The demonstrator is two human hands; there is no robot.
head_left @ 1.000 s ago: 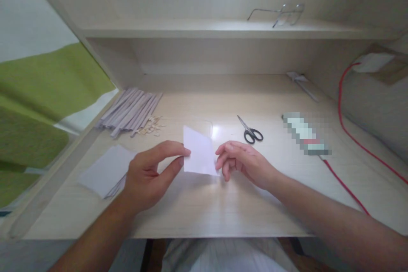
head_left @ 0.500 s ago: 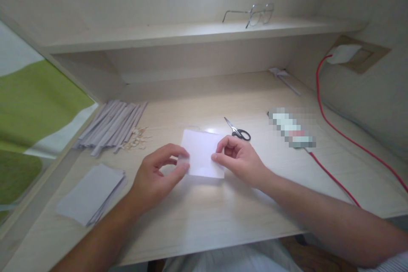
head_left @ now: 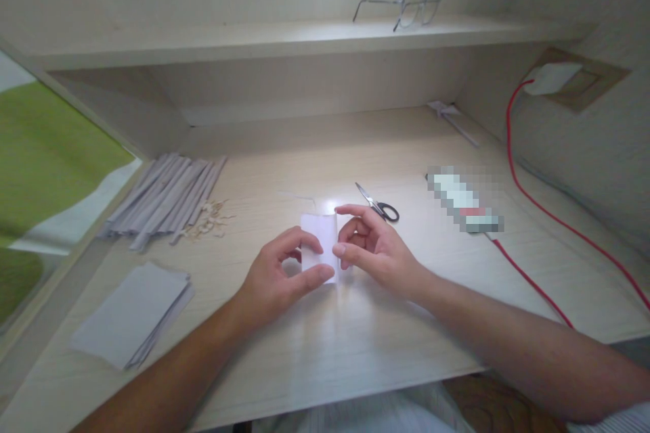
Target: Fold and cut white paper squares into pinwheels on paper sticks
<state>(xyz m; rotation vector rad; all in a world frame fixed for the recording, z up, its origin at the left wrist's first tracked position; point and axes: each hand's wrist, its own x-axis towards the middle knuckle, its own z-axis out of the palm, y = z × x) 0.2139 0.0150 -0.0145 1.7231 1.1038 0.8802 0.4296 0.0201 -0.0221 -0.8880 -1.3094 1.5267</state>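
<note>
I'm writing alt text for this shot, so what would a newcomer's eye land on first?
First, the small white paper at the desk's centre, pinched between the left hand and right hand. Next, the red cable along the right side, and the eyeglasses on the shelf above.

I see bare desk point(head_left: 325, 345) along the near edge, scissors point(head_left: 378, 204) just behind my right hand point(head_left: 373, 254), red cable point(head_left: 533, 284) crossing the right side, paper stack point(head_left: 129, 314) at the near left corner, rolled strips point(head_left: 162, 199) by the left edge, open middle toward the back.
</note>
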